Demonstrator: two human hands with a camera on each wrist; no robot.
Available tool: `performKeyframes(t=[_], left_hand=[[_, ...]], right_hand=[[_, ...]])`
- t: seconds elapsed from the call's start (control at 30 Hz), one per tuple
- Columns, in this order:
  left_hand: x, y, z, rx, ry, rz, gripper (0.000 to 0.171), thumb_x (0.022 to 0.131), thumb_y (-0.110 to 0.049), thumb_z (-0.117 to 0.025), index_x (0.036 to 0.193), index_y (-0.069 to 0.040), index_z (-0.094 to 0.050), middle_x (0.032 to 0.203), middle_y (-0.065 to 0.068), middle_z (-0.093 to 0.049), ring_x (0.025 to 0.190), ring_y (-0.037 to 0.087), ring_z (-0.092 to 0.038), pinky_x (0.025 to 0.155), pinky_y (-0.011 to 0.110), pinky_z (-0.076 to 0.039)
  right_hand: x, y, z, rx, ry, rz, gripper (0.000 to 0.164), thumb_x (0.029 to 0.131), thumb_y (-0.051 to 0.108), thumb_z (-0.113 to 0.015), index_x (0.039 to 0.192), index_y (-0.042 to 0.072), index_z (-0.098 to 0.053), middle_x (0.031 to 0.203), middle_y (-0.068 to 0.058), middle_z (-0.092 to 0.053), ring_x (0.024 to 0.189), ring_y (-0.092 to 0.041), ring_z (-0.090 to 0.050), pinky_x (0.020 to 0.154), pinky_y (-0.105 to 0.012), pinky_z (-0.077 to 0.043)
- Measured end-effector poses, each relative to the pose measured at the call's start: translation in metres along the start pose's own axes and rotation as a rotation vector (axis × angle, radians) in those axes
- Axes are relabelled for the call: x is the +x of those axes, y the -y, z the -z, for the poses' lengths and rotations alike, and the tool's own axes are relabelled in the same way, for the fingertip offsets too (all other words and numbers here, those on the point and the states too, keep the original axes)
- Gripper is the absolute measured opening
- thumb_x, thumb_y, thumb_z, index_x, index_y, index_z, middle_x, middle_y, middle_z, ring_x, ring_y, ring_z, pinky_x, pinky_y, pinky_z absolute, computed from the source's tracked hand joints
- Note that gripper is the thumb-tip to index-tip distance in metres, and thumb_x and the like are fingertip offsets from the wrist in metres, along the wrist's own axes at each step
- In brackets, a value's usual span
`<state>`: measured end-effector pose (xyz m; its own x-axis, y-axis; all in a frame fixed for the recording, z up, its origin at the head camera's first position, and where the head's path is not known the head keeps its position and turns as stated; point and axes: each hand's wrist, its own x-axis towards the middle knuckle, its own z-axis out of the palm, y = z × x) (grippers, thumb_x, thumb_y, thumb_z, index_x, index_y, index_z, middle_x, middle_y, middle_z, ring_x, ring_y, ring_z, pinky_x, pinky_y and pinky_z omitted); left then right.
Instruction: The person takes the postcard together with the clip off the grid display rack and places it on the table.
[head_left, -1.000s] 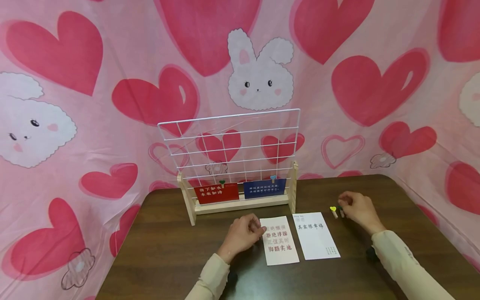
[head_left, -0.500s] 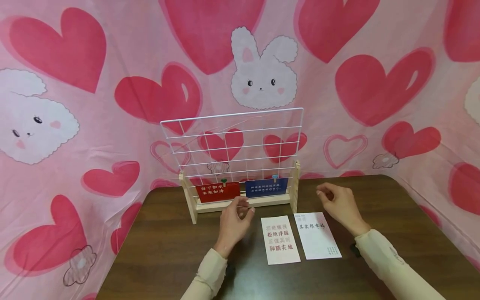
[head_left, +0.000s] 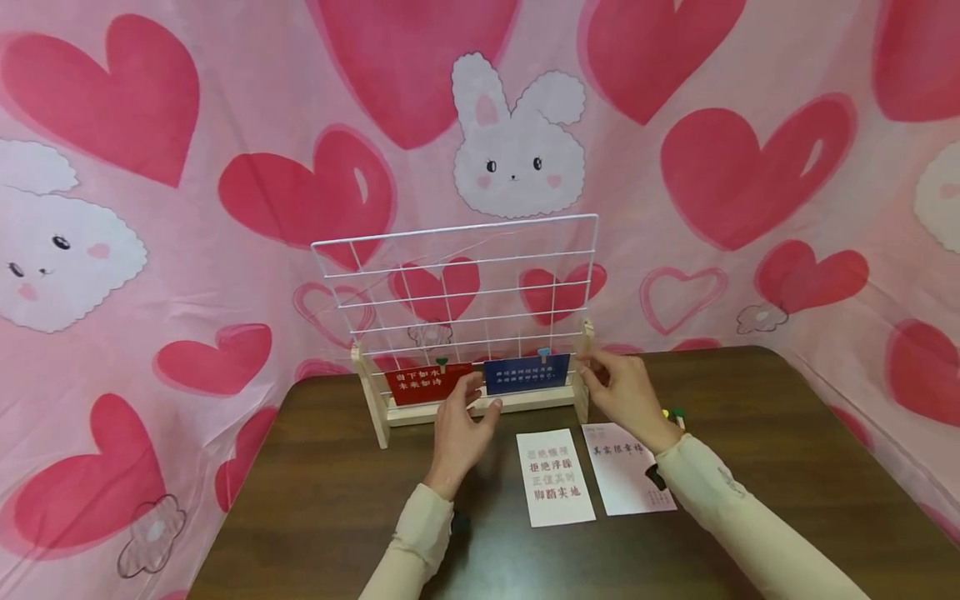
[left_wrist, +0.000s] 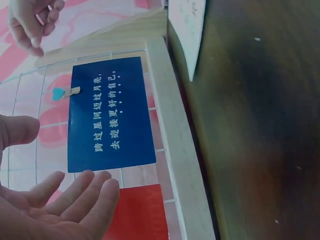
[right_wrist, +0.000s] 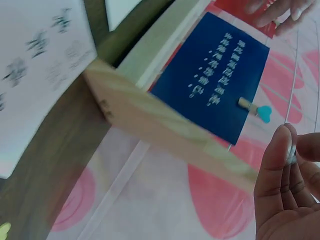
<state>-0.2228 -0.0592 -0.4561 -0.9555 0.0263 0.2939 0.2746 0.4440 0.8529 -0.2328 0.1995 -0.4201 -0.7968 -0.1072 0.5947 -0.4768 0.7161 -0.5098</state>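
The blue card (head_left: 525, 377) is clipped upright to the rack (head_left: 534, 402), its red neighbour, the red card (head_left: 416, 388), just beside it. The left hand (head_left: 459, 433) is wide, fingers spread in front of where the cards meet (contact I cannot tell). The right hand (head_left: 624, 398) is near the blue card's far edge, fingers bent, thumb gap narrow.
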Motion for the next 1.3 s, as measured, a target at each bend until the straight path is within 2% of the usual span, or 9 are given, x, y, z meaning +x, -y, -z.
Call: performKeyframes(t=[0.13,0.3,0.6,0.8,1.03,1.2,1.3], left_hand=[[0.005,-0.001,-0.001,-0.003,0.009,0.002,0.055,0.088,-0.028,-0.07,0.137,-0.011,-0.049,0.133,0.014,-0.061,0.12,0.034,-0.062,0.098,0.05,-0.052],[0.008,-0.001,-0.006,0.057,0.007,0.041,0.058,0.087,-0.029,-0.071,0.138,-0.013,-0.048,0.13,0.013,-0.063,0.118,0.032,-0.063,0.098,0.047,-0.053],[0.014,0.0,-0.007,0.078,-0.05,0.037,0.058,0.085,-0.027,-0.072,0.136,-0.014,-0.048,0.128,0.014,-0.063,0.115,0.033,-0.065,0.095,0.047,-0.054],[0.016,0.002,-0.006,0.079,-0.046,0.017,0.056,0.086,-0.025,-0.072,0.136,-0.016,-0.048,0.127,0.013,-0.065,0.112,0.031,-0.067,0.095,0.046,-0.054],[0.019,0.004,-0.008,0.102,-0.055,-0.004,0.053,0.086,-0.024,-0.072,0.134,-0.017,-0.051,0.122,0.01,-0.068,0.105,0.028,-0.069,0.09,0.044,-0.056],[0.022,0.003,-0.008,0.156,-0.07,-0.052,0.048,0.086,-0.024,-0.073,0.129,-0.015,-0.056,0.113,0.008,-0.072,0.1,0.027,-0.07,0.085,0.042,-0.057],[0.023,0.002,-0.008,0.183,-0.074,-0.063,0.044,0.086,-0.024,-0.073,0.127,-0.015,-0.058,0.11,0.007,-0.073,0.099,0.026,-0.07,0.084,0.043,-0.056]], right_hand=[[0.01,0.01,-0.011,0.019,0.027,0.004,0.023,0.087,0.006,-0.068,0.109,0.008,-0.071,0.063,0.001,-0.057,0.054,-0.009,-0.045,0.048,-0.021,-0.039],[0.016,0.015,-0.025,0.033,0.105,-0.03,0.032,0.089,0.01,-0.067,0.121,0.011,-0.067,0.062,0.0,-0.055,0.052,-0.01,-0.045,0.044,-0.021,-0.04],[0.026,0.019,-0.035,0.039,0.148,-0.084,0.036,0.089,0.011,-0.067,0.125,0.012,-0.065,0.061,-0.003,-0.058,0.048,-0.01,-0.047,0.04,-0.021,-0.041],[0.029,0.018,-0.039,0.027,0.159,-0.083,0.035,0.089,0.013,-0.066,0.124,0.008,-0.065,0.058,-0.001,-0.056,0.047,-0.008,-0.045,0.039,-0.022,-0.038],[0.033,0.016,-0.044,-0.022,0.169,-0.071,0.031,0.09,0.015,-0.066,0.12,0.01,-0.067,0.058,0.002,-0.057,0.049,-0.008,-0.045,0.043,-0.023,-0.035],[0.036,0.016,-0.044,-0.098,0.163,-0.074,0.026,0.089,0.018,-0.066,0.114,0.013,-0.069,0.056,0.001,-0.055,0.049,-0.01,-0.044,0.042,-0.025,-0.032],[0.036,0.017,-0.043,-0.145,0.145,-0.081,0.025,0.089,0.019,-0.065,0.113,0.017,-0.071,0.06,0.0,-0.061,0.052,-0.013,-0.048,0.044,-0.027,-0.032]])
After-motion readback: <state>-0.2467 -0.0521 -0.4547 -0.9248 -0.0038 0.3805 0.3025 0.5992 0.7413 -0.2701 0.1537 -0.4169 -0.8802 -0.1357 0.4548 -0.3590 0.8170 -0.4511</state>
